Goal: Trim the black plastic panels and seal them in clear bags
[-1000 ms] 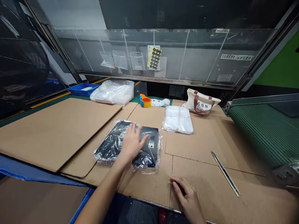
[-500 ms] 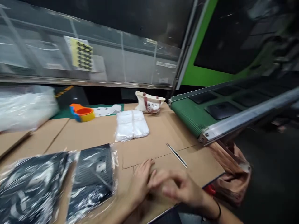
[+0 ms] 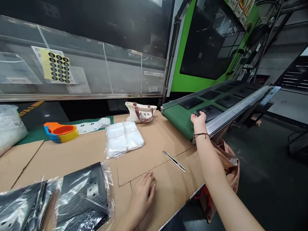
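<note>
My right hand point(image 3: 199, 120) reaches out to the green conveyor belt point(image 3: 175, 117), with its fingers closed on the near left corner of a flat black panel point(image 3: 211, 112). That panel lies on the belt's lower end. My left hand point(image 3: 143, 189) rests on the cardboard-covered table point(image 3: 173, 192), its fingers stretched out and holding nothing. A slim utility knife point(image 3: 174, 161) lies on the cardboard beyond and right of it. To its left is a black perforated panel in a clear plastic bag point(image 3: 83, 192), beside more bagged black panels point(image 3: 21, 205).
Further back are a strapped stack of clear bags point(image 3: 124, 138), a small canvas bag point(image 3: 141, 113) and a colourful tape dispenser point(image 3: 61, 132). More black panels point(image 3: 209, 94) lie up the belt, bounded by a metal rail point(image 3: 235, 109). A brown sack point(image 3: 226, 157) hangs below.
My right hand has left the spot beside my left hand and reached forward right to the panel on the belt. My left hand stays on the cardboard. The view has turned right.
</note>
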Tool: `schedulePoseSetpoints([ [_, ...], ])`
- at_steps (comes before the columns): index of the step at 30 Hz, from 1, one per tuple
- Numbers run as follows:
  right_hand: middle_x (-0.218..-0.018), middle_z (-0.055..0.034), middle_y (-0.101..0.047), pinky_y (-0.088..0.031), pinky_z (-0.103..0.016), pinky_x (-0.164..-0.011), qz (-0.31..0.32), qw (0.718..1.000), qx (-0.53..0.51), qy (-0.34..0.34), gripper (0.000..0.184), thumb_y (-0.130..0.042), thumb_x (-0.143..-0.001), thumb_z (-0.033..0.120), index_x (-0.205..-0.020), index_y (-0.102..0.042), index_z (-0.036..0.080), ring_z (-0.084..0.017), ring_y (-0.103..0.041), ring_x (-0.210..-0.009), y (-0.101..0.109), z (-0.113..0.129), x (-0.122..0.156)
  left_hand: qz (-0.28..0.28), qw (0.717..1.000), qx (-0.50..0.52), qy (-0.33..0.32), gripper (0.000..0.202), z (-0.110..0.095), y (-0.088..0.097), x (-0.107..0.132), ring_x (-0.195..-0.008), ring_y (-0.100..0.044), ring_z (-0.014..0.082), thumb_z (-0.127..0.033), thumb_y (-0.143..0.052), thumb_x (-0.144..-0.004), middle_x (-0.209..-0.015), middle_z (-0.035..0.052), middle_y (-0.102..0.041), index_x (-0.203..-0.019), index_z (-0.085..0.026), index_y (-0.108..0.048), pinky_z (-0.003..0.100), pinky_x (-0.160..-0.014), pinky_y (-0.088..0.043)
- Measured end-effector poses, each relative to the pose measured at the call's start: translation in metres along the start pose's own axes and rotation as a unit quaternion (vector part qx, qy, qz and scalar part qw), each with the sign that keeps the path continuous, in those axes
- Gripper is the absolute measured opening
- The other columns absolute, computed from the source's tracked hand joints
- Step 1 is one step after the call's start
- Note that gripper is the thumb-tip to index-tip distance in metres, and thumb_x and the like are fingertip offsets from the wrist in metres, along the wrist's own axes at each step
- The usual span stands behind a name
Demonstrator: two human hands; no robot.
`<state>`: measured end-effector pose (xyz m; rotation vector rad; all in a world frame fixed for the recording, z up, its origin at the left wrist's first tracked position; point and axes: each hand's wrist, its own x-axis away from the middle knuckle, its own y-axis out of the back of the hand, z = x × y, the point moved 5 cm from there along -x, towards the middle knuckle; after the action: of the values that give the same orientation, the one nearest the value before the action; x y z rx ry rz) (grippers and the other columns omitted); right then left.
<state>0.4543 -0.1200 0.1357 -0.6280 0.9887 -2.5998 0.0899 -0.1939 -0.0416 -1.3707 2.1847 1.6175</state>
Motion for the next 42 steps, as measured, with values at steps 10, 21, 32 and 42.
schedulePoseSetpoints([
  [10,-0.123,-0.0089,-0.059,-0.054,-0.043,-0.085,-0.009,0.998,-0.037,0.045,0.035,-0.059,-0.092,0.035,-0.123,-0.056,0.017,-0.022,-0.062,-0.102,0.001,0.024,-0.036,0.032,0.999,0.015,0.010,0.019,-0.001,-0.003,0.003,-0.117,-0.061,0.0289,-0.018,-0.043,-0.091,-0.120,0.0135,-0.068,-0.094,-0.020,-0.062,0.051,-0.096,-0.053],
  [21,-0.085,-0.0001,-0.069,-0.060,-0.024,-0.067,0.215,0.976,0.006,0.020,0.006,-0.062,-0.084,0.016,-0.090,-0.063,0.018,-0.011,-0.066,-0.074,0.026,-0.020,0.065,0.092,0.974,0.188,0.085,0.026,-0.004,0.005,0.001,-0.112,-0.061,0.0286,-0.030,-0.048,-0.093,-0.119,0.0132,-0.065,-0.116,-0.022,-0.057,0.051,-0.098,-0.048],
  [32,-0.088,-0.0065,-0.077,-0.056,-0.039,-0.090,0.325,0.914,0.160,-0.186,0.036,-0.090,-0.052,0.024,-0.083,-0.073,0.016,-0.022,-0.071,-0.084,0.179,-0.193,0.218,-0.006,0.694,0.659,0.291,0.047,0.016,0.004,0.001,-0.100,-0.064,0.0255,-0.044,-0.079,-0.071,-0.108,0.0118,-0.068,-0.107,-0.017,-0.064,0.041,-0.089,-0.050],
  [42,-0.090,-0.0011,-0.077,-0.056,-0.033,-0.083,0.324,0.915,0.129,-0.202,0.037,-0.089,-0.055,0.037,-0.084,-0.071,0.023,-0.018,-0.071,-0.081,0.194,-0.186,0.193,-0.023,0.662,0.684,0.307,0.046,0.014,0.010,0.002,-0.084,-0.066,0.0225,-0.036,-0.087,-0.061,-0.101,0.0108,-0.070,-0.098,-0.014,-0.069,0.033,-0.072,-0.055],
])
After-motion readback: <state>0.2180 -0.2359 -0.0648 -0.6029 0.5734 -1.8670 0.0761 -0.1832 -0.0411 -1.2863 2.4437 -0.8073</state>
